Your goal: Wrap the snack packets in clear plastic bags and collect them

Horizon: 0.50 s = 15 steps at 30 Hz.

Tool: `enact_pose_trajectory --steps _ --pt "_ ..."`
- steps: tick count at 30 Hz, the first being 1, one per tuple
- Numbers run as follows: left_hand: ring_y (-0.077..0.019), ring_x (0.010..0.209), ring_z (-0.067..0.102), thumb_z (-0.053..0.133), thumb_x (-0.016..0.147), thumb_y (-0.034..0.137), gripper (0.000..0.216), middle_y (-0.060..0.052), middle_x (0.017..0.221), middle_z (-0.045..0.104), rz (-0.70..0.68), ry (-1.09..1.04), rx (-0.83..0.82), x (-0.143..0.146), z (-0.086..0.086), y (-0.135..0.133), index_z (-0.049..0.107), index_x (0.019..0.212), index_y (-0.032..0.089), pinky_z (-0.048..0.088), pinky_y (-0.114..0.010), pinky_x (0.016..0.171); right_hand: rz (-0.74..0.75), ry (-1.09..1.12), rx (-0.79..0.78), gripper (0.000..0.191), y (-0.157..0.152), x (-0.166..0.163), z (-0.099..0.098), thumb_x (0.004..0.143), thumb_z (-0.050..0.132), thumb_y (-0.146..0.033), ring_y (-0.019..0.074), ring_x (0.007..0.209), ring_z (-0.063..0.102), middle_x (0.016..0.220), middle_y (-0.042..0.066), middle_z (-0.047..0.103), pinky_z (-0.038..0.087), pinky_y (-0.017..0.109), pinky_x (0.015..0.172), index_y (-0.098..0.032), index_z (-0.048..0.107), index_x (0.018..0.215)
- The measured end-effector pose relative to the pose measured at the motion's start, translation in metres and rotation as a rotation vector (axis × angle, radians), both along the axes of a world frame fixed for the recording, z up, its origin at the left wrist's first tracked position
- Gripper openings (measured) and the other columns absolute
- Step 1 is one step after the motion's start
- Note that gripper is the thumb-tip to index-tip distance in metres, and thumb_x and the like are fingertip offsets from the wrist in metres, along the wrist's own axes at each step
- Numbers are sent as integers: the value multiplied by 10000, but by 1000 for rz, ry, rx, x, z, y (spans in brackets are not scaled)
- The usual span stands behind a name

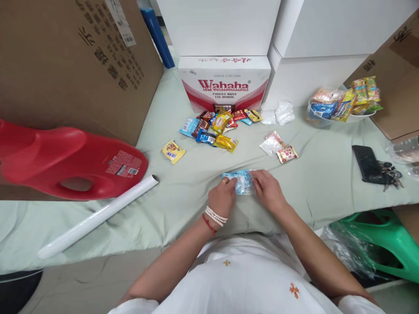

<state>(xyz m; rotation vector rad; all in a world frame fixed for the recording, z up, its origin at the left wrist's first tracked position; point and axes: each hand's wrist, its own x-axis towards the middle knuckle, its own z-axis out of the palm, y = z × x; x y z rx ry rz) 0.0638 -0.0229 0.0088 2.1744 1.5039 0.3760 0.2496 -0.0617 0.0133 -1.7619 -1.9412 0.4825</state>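
Note:
Low over the near part of the cloth-covered table, I have a blue snack packet (pixel 242 181) between both hands, with clear plastic around its right side. The fingers of my left hand (pixel 223 192) are closed on its left end. My right hand (pixel 268 189) pinches the upper right corner. Beyond them lies a pile of wrapped snacks (pixel 221 122) in yellow, blue, brown and red. A yellow snack packet (pixel 173 151) sits apart on the left. To the right are a red and cream packet (pixel 287 154) and a clear plastic bag (pixel 271 143).
A white Wahaha carton (pixel 225 85) stands behind the pile. At left are a large red plastic jug (pixel 98 152), a white tube (pixel 98 216) and a brown carton (pixel 75 56). A bowl (pixel 363 115) of snacks, a black phone (pixel 368 161) and keys (pixel 393 174) are at right.

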Motion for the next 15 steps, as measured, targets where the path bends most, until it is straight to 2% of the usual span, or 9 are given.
enact_pose_trajectory --steps 2,3,5,7,9,11,13,15 --pt "-233 771 671 477 1013 294 289 -97 1043 725 25 92 7 2 0 -3 743 1123 270 453 -330 648 -261 -139 24 390 -4 7 -3 990 543 -310 361 1206 495 1344 205 567 463 540 1004 -171 640 1342" --pt "-243 796 667 485 1015 319 280 -97 1022 714 42 100 23 1 0 -4 741 1120 275 459 -340 673 -329 -199 21 397 -6 10 -4 963 593 -342 401 1248 454 1390 226 528 445 583 1007 -158 652 1310" --pt "-289 933 654 561 980 359 283 -118 1060 689 107 74 96 0 -1 -5 711 1198 261 482 -390 791 -376 -242 27 316 -10 14 -2 934 627 -349 432 1299 403 1427 235 485 429 603 1014 -157 692 1177" --pt "-363 1130 591 675 899 406 469 -172 1194 645 192 45 177 -1 -3 -2 637 1323 210 462 -481 938 -388 -194 64 201 -10 13 3 948 588 -321 379 1241 470 1361 211 518 464 519 977 -179 692 1045" --pt "-420 1257 507 750 819 444 590 -215 1292 596 233 40 203 -2 -6 4 615 1318 160 411 -564 1030 -352 -115 35 174 -6 3 12 984 524 -311 287 1041 575 1177 153 603 492 398 862 -209 664 1000" --pt "-431 1266 498 764 788 451 506 -213 1267 604 214 45 179 -3 -8 9 647 1181 153 395 -591 1053 -234 -66 -64 194 2 -15 20 1015 461 -294 229 860 593 989 93 638 473 324 762 -224 641 991" --pt "-404 1175 553 736 801 425 380 -186 1165 633 200 24 139 -5 -7 12 633 1062 170 442 -563 1003 -98 -60 -155 218 9 -37 24 1017 422 -238 221 834 596 947 84 648 465 306 750 -221 633 966" --pt "-350 1039 603 675 829 355 266 -147 1062 639 226 -55 111 -7 -3 11 583 1019 194 499 -496 896 -25 9 -172 238 13 -54 24 1004 401 -189 228 900 610 1023 110 660 484 315 807 -209 638 992"
